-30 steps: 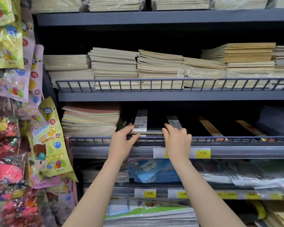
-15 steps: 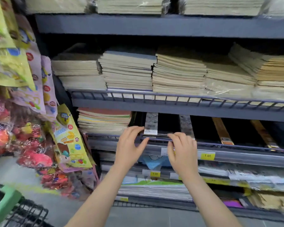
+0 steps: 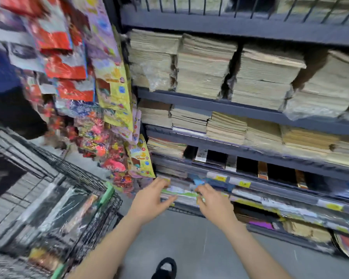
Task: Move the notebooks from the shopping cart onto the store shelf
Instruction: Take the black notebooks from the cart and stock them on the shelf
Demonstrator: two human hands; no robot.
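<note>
The frame is motion-blurred. My left hand (image 3: 149, 200) and my right hand (image 3: 214, 204) hover in front of the lower shelves, fingers spread, nothing in either. Above them, a thin dark notebook stack (image 3: 209, 161) with white labels lies on the store shelf (image 3: 250, 156), beside a taller stack of notebooks (image 3: 165, 147). At the lower left stands the black wire shopping cart (image 3: 73, 174) with green trim, holding plastic-wrapped packs of notebooks (image 3: 54, 214).
Tall cream notebook stacks (image 3: 206, 67) fill the upper shelves. Hanging bags of toys and snacks (image 3: 109, 93) cover the left end of the unit. Price tags (image 3: 244, 184) line the shelf rail. My dark shoe (image 3: 165, 268) is on the grey floor.
Both hands have drawn back and down from the shelf rail, leaving the dark notebooks there. The view has swung down and left, bringing the cart into sight.
</note>
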